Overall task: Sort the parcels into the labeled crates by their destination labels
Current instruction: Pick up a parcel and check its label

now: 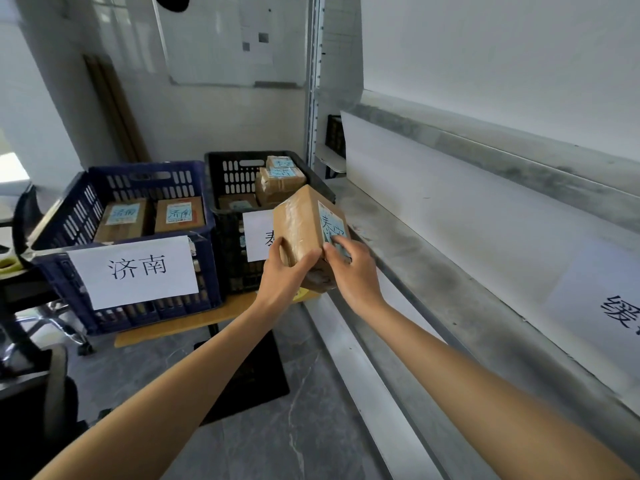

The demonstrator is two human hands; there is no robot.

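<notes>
A brown cardboard parcel (302,223) with a blue handwritten label is held tilted in the air in front of the black crate (221,188). My left hand (284,275) grips its lower left face and my right hand (353,268) holds its right side, fingers over the label. The black crate holds several labelled parcels (280,180); its white paper sign (257,233) is partly hidden by the parcel. To its left the blue crate (86,209) carries a white sign (135,270) reading 济南 and holds two parcels (152,216) with matching labels.
Both crates stand on a low wooden board (180,323) on the grey floor. A long grey shelf (450,271) with a white sign (609,306) runs along the right. Black chair parts (31,375) crowd the left edge. A dark mat (249,375) lies on the floor.
</notes>
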